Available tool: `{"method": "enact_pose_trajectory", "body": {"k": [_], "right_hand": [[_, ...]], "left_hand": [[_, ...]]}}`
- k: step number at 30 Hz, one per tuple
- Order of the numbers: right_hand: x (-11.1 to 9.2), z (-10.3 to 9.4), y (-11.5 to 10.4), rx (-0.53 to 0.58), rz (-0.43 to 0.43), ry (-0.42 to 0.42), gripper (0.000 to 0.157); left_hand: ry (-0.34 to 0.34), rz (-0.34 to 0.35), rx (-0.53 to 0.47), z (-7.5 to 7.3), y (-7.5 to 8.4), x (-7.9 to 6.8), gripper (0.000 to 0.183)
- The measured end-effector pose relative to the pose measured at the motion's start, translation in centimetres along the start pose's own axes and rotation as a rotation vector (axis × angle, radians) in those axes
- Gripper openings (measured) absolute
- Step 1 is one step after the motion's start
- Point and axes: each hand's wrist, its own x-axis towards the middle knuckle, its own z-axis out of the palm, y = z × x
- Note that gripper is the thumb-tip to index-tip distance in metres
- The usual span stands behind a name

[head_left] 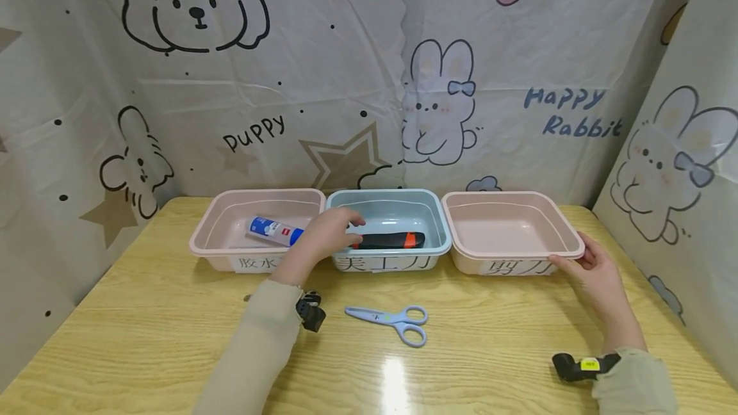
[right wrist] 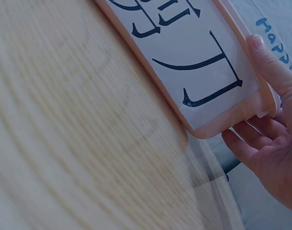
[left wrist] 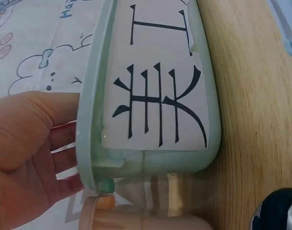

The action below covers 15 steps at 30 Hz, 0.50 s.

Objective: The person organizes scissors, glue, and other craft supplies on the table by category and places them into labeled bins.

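The black-and-orange knife [head_left: 398, 241] lies in the blue bin [head_left: 403, 210], near the far edge of the tabletop [head_left: 478, 344], long axis roughly parallel to that edge. It extends rightward from the nearer left hand [head_left: 324, 235], fingers spread; contact is unclear. The right hand [head_left: 601, 280] grips the right pink bin [head_left: 507, 219] by its front-right corner.

Left arm [head_left: 254, 348] was stretched out pretty far, left hand [head_left: 325, 235] loosely bent with thumb and index apart. Right arm [head_left: 633, 380] reached forward too, right hand [head_left: 601, 284] gripping, thumb opposite the fingers.
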Motion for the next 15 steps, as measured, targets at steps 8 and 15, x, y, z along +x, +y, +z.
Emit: {"method": "enact_pose_trajectory", "body": {"k": [8,15], "right_hand": [[-0.1,0.1,-0.1,0.010,-0.001,-0.012,0.083],[-0.1,0.0,-0.2,0.006,-0.009,-0.007,0.082]], "left_hand": [[0.105,0.006,0.088,-0.5,0.1,-1.8,0.025],[0.170,0.015,0.036,-0.7,0.2,-3.7,0.026]]}}
